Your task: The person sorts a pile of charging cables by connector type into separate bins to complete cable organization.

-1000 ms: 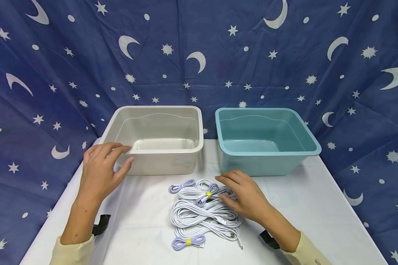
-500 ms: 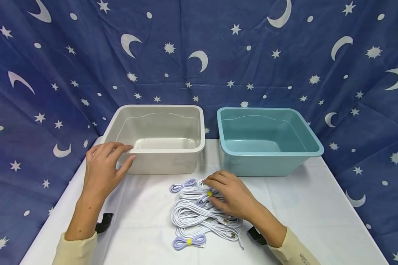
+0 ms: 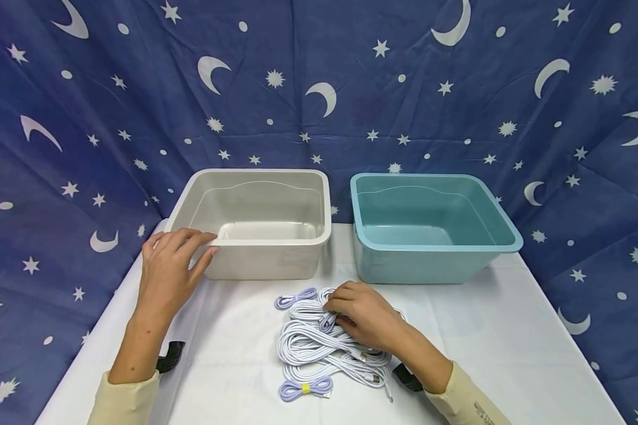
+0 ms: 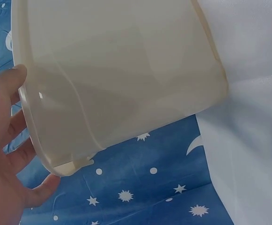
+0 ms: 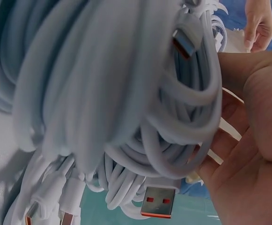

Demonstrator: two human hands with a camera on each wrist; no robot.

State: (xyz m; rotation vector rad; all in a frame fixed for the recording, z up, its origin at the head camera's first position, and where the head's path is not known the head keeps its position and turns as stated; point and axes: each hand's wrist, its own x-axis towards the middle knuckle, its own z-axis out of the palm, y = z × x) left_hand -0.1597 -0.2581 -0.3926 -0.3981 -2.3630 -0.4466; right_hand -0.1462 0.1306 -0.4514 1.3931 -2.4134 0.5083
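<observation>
My left hand (image 3: 167, 265) grips the front-left rim of a light grey plastic bin (image 3: 266, 260), thumb outside and fingers over the edge. In the left wrist view its fingertips (image 4: 18, 75) curl round the rim. My right hand (image 3: 364, 313) is on the pile of white charging cables (image 3: 308, 342). Its curled fingers pinch a small lilac cable bundle (image 3: 326, 322) on top, whose yellow tie they cover in the head view. In the right wrist view, coiled white cables with a USB plug (image 5: 158, 201) hide part of the fingers.
A teal plastic bin (image 3: 436, 262) stands at the back right, with nothing in it. One lilac bundled cable (image 3: 295, 298) lies behind the pile; another with a yellow tie (image 3: 305, 389) lies in front. A starry blue curtain (image 3: 319, 136) hangs behind the white table (image 3: 228, 366).
My right hand has moved left over the pile, and its fingers have closed on the lilac cable on top. The left hand stays at the grey bin's rim. The head view has shifted slightly.
</observation>
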